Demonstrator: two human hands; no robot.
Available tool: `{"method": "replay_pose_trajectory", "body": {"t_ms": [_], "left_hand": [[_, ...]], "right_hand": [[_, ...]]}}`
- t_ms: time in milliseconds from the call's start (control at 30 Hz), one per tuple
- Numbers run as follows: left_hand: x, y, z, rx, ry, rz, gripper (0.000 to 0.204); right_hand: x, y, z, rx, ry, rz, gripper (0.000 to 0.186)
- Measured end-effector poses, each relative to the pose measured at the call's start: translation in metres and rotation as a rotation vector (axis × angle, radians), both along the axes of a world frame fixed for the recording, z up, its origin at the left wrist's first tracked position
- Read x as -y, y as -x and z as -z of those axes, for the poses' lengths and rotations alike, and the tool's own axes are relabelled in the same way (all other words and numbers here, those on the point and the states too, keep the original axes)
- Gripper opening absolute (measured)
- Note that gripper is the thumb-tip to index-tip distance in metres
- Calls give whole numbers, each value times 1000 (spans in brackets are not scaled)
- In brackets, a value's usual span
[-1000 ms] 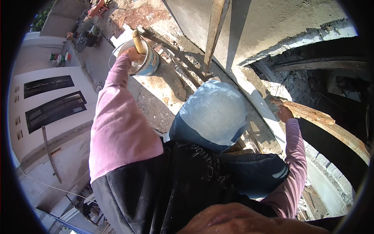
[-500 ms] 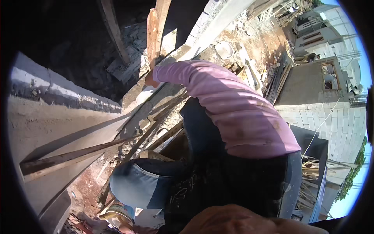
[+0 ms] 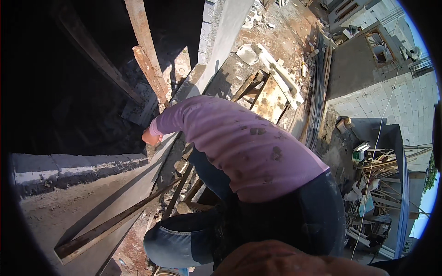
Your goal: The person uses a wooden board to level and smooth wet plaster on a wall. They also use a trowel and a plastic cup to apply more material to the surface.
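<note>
My right arm, in a pink sleeve with dark smears, stretches up and left across the view. At its end my right hand (image 3: pixel 152 137) is closed, fingers curled in. What it holds, if anything, is hidden. It hangs over the low grey wall ledge (image 3: pixel 165 149), near the dark opening beyond. My left hand is out of view. At the bottom edge, below my bent denim knee (image 3: pixel 182 244), only part of a bucket (image 3: pixel 172 272) shows.
Wooden posts (image 3: pixel 146 43) stand in the dark opening. A long plank (image 3: pixel 117 217) leans along the left wall (image 3: pixel 60 198). Boards and a wooden frame (image 3: pixel 269 99) lie at the right, with a white basin (image 3: pixel 247 54), metal rods (image 3: pixel 316 87) and rubble. A scrap pile (image 3: pixel 382 198) fills the far right.
The view has turned. My right hand has shifted left and down, and the pale thing beneath it no longer shows. My left hand, by the bucket before, has dropped out of view.
</note>
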State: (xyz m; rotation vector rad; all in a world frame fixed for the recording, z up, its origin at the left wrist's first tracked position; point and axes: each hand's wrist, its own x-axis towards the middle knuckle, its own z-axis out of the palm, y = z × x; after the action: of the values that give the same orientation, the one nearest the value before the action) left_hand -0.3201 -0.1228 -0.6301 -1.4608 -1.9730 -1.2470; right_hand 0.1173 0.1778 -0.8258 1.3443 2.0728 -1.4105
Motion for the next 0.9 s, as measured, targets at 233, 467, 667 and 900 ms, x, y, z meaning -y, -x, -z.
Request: {"method": "replay_pose_trajectory", "body": {"t_ms": [233, 467, 667, 900], "left_hand": [[-104, -66, -20, 138, 92, 580, 68], [-206, -188, -7, 261, 532, 1267, 72], [-254, -275, -11, -28, 601, 1406, 68], [-291, -305, 4, -29, 633, 1445, 62]], "right_hand": [[4, -47, 25, 171, -696, -542, 33], [13, -58, 0, 114, -652, -525, 24], [15, -70, -23, 160, -618, -483, 23], [-4, -81, -21, 250, -587, -417, 38]]}}
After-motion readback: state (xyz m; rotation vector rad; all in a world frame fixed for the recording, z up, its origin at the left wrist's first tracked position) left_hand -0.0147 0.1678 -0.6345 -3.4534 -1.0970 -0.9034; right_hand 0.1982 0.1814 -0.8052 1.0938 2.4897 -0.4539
